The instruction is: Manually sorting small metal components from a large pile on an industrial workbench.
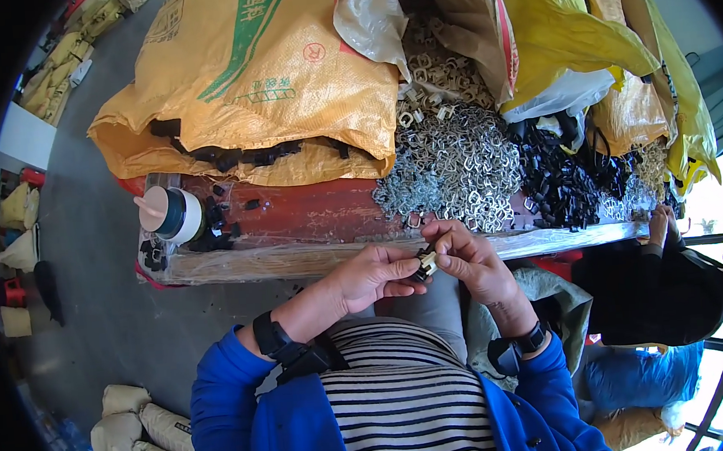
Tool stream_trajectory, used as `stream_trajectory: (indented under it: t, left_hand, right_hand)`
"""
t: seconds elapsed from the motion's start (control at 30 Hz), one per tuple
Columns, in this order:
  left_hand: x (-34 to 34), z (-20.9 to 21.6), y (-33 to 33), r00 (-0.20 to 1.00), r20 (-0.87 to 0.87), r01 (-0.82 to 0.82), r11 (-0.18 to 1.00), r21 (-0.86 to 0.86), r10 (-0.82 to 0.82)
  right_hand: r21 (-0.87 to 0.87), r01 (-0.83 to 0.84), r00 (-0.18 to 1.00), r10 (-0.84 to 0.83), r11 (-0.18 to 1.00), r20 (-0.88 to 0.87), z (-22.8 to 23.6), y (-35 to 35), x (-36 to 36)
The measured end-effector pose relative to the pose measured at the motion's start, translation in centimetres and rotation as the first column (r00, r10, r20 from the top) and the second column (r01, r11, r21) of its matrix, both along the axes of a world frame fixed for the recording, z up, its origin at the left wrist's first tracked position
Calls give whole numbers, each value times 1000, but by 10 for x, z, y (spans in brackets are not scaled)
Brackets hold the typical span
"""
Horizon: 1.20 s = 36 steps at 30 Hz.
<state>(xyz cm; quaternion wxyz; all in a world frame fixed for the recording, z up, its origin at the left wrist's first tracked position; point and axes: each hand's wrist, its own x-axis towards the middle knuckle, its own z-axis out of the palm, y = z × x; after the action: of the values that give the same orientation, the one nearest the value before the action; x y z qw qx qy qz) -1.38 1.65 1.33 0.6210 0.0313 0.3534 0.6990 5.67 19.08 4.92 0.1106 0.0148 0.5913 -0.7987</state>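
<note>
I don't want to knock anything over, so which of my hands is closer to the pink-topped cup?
Left. Your left hand is to the right of the cup and closer to your body; your right hand is farther right, beyond the left one.

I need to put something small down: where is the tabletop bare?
The red tabletop is mostly bare between the black bits by the cup and the metal pieces, in front of the orange sack. Rightward is crowded: metal pieces, then a black heap.
</note>
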Motion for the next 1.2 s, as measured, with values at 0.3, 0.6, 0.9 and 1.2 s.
stream_trajectory:
  t: [0.3,0.6,0.9,1.2]
  left_hand:
    - [11,9,-7,997,-65,40,999,5,-40]
    - [8,3,-1,999,-42,18,999,29,-17]
    - [-2,-12,5,991,67,-117,993,-14,117]
    - [1,-12,7,974,79,-212,977,-31,214]
  right_hand:
    - [0,38,999,-38,999,23,1,-5,16]
    - [-80,108,994,-106,991,29,-4,0,9]
    - [-719,359,931,-279,595,234,-15,9,7]
    - [493,345,925,-201,799,-322,-14,-9,11]
